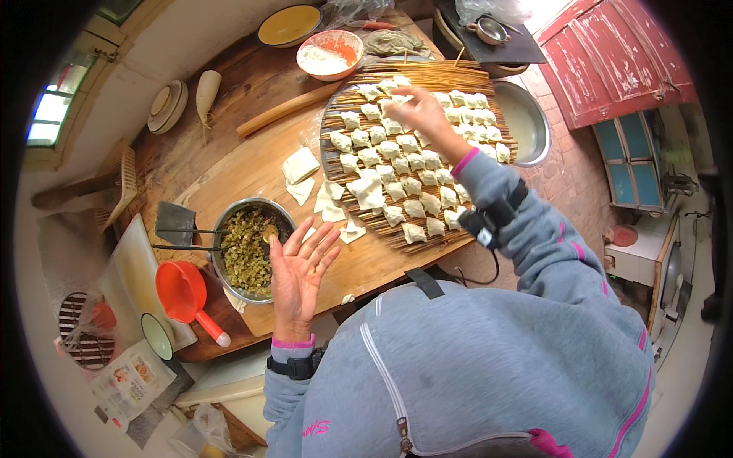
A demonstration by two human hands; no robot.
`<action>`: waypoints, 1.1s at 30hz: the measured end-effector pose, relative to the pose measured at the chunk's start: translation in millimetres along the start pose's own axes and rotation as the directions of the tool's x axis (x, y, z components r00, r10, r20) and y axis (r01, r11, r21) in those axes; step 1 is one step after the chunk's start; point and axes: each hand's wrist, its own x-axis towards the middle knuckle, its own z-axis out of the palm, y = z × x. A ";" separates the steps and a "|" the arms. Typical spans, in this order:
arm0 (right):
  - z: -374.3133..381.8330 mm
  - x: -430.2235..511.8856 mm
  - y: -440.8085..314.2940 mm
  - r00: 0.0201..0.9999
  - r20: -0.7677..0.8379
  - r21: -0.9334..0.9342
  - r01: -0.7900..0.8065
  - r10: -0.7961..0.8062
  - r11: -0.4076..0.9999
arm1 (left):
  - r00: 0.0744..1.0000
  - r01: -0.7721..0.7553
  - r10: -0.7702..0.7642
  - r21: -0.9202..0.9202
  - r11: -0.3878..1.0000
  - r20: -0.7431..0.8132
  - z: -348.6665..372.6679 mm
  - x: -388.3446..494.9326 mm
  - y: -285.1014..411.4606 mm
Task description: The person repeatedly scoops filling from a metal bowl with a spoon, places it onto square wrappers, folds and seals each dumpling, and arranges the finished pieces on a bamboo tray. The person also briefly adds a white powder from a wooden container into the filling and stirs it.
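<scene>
My left hand [300,280] is palm up with fingers spread and nothing in it, beside a metal bowl [284,213] of chopped filling [245,246]. A pair of chopsticks [192,248] and a spoon [270,232] rest in that bowl. Over the far part of a round stalk mat [435,73], my right hand [422,116] has its fingers among rows of folded dumplings [389,150]. Whether it grips one of them cannot be told. Square dough wrappers [300,166] lie loose between bowl and mat, and one flat wrapper [366,192] overlaps the mat.
A rolling pin [286,111] lies behind the wooden board [252,166]. Further back are a bowl of flour [329,54], a yellow basin [289,26] and a white radish [207,97]. At left sit a red ladle [180,292] and a scraper blade [175,222]. A metal basin [541,129] stands right.
</scene>
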 end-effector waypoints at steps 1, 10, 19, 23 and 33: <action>-19.1 22.0 8.2 0.998 -0.061 0.019 0.032 -0.031 0.999 | 1.000 -0.011 0.011 0.008 1.000 -0.018 -1.9 -1.0 -3.5; -65.3 124.1 68.6 0.956 -0.294 -0.573 -0.177 0.001 0.800 | 0.974 -0.046 0.047 0.010 0.999 -0.221 -19.4 -12.6 -27.4; -69.9 127.5 73.9 0.992 0.003 -0.870 0.064 -0.124 0.489 | 0.930 -0.177 0.136 -0.093 0.980 -0.341 -48.1 -28.5 -33.1; -45.5 72.5 32.8 0.849 0.095 -0.900 0.297 -0.519 0.321 | 0.882 -0.286 0.211 -0.123 0.950 -0.422 -62.8 -39.0 -30.2; 158.6 -130.8 41.6 0.751 0.659 -0.418 0.418 -0.048 0.807 | 0.780 -0.384 0.250 -0.123 0.915 -0.573 -114.7 -75.8 -27.8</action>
